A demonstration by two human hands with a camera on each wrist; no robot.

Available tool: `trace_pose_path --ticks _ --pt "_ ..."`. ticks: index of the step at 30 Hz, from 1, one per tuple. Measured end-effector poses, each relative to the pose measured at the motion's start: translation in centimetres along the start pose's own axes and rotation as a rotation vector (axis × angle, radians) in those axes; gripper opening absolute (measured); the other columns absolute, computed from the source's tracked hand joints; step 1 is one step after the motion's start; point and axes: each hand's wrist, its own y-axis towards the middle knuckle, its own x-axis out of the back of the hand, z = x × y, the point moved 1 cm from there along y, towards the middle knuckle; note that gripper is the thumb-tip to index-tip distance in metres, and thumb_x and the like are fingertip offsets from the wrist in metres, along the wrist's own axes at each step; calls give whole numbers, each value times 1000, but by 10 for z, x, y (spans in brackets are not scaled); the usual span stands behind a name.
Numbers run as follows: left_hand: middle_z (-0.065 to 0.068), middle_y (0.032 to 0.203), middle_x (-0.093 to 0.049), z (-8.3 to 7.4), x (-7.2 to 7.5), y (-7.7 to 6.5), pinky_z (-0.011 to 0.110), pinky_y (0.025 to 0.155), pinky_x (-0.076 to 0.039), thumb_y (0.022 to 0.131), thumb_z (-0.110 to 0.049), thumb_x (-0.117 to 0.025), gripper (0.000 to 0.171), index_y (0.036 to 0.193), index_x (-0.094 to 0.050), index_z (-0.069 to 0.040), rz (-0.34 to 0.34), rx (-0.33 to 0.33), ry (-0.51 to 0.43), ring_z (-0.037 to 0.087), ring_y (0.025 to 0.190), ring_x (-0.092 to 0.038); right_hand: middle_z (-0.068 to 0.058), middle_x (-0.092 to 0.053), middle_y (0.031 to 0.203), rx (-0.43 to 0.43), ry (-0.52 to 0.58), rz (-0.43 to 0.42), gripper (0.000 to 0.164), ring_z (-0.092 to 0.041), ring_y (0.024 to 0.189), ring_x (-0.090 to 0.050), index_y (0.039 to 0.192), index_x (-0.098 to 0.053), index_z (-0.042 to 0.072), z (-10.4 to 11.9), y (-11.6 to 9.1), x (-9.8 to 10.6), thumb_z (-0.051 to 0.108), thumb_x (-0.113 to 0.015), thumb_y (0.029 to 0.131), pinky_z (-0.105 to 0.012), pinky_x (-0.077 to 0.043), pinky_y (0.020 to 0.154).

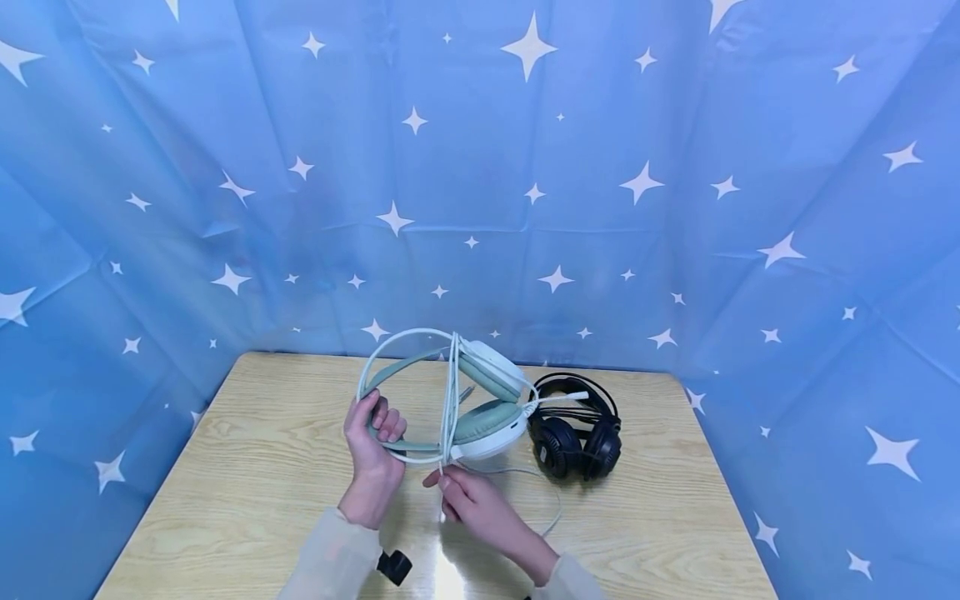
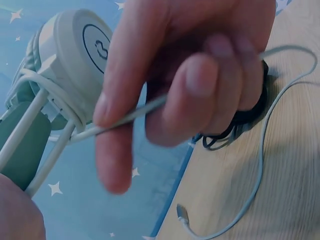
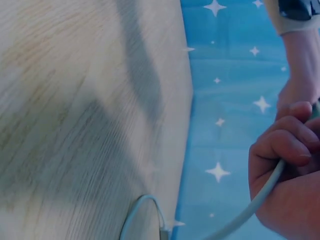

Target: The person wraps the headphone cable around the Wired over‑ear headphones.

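A white and pale green headset (image 1: 487, 421) is held up above the table, its ear cups towards the right and a boom microphone sticking out. My left hand (image 1: 378, 433) grips its headband on the left side. Several turns of the white cable (image 1: 450, 400) run around the headband near the cups. Below them, my right hand (image 1: 480, 504) pinches the cable between thumb and forefinger, as the left wrist view also shows. The loose cable end (image 2: 262, 165) trails onto the wooden table and ends in a metal plug (image 2: 182, 214).
Black headphones (image 1: 573, 437) with their cable bundled lie on the wooden table (image 1: 262, 467), right of the white headset. A blue curtain (image 1: 480, 167) with white stars hangs behind the table's far edge and at both sides.
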Motion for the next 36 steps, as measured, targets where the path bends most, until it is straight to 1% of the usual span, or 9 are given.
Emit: trace_pose_path --ticks 6,11,16,21,25,27,29,32,36 --pt "-6 58 -31 0 3 5 17 43 -21 99 -1 -52 24 80 -45 -13 -23 -163 128 4 43 -27 8 -49 64 -26 71 32 29 2 53 -41 109 -66 3 10 -9 4 22 -45 112 -16 -34 48" --pt "-6 55 -42 2 8 7 16 40 -25 93 8 -56 17 91 -52 -8 26 -319 273 3 41 -32 10 -45 62 -47 121 62 31 0 52 -39 107 -65 4 17 -13 14 24 -42 112 -17 -31 48" --pt "-4 61 -58 1 13 10 16 39 -29 88 12 -59 21 98 -55 -7 89 -449 437 3 41 -38 9 -44 64 -29 215 92 32 0 50 -37 111 -60 -2 24 -18 31 22 -39 113 -17 -31 45" --pt "-7 59 -52 -2 16 9 16 40 -29 86 11 -63 24 103 -57 -6 129 -491 587 3 44 -39 6 -42 66 38 314 79 32 0 50 -34 110 -55 -9 31 -24 53 17 -37 113 -17 -28 41" --pt "-8 59 -51 -4 15 8 16 41 -29 86 10 -64 24 104 -57 -4 165 -514 623 2 45 -39 6 -42 67 76 344 79 31 0 52 -35 109 -54 -11 33 -27 64 14 -37 113 -18 -26 41" --pt "-7 63 -56 -6 15 8 16 45 -33 85 10 -65 24 105 -56 1 192 -539 649 1 50 -44 6 -43 68 96 365 68 30 -1 53 -35 107 -54 -12 34 -29 68 12 -38 112 -21 -24 40" --pt "-4 70 -63 -7 16 8 15 51 -41 84 10 -66 25 106 -54 8 223 -567 681 2 57 -52 5 -42 67 125 384 47 28 -4 51 -34 105 -53 -12 35 -32 75 10 -38 112 -24 -23 39" --pt "4 81 -70 -10 17 8 16 64 -48 84 9 -69 32 108 -50 17 266 -597 739 3 70 -60 -4 -38 64 181 405 8 25 -14 49 -30 103 -53 -13 37 -36 86 6 -38 111 -31 -20 38" --pt "4 83 -70 -15 19 9 16 65 -50 82 11 -70 33 108 -50 18 306 -609 825 3 71 -60 -13 -32 63 211 374 -1 21 -23 48 -26 106 -56 -10 38 -41 101 3 -39 110 -32 -20 40"
